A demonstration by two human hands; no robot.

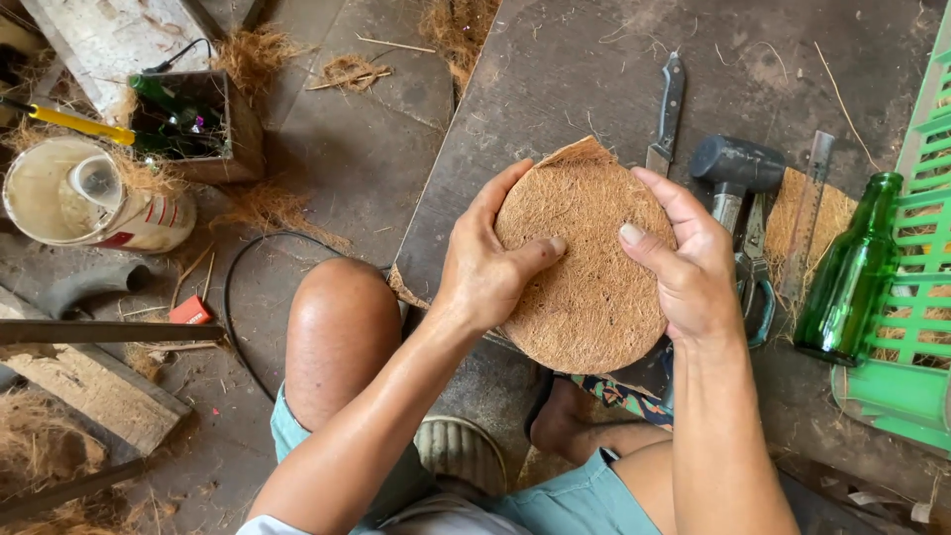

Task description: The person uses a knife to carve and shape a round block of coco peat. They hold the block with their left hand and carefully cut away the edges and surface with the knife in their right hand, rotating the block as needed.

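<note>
A round brown coir fibre disc (pixel 584 287) is held over a dark work board (pixel 555 89), with one uncut corner sticking out at its top. My left hand (pixel 485 263) grips the disc's left edge, thumb lying across its face. My right hand (pixel 688 263) grips the right edge, thumb also on the face. Both hands hold it tilted toward me above my knees.
A knife (pixel 669 109), a black rubber mallet (pixel 735 168), scissors (pixel 755 272), a clear ruler (pixel 807 213) and a green glass bottle (pixel 852 272) lie right of the disc. A green plastic crate (pixel 916 297) stands at the right edge. A white bucket (pixel 59 193) and a box of tools (pixel 193 124) sit at left.
</note>
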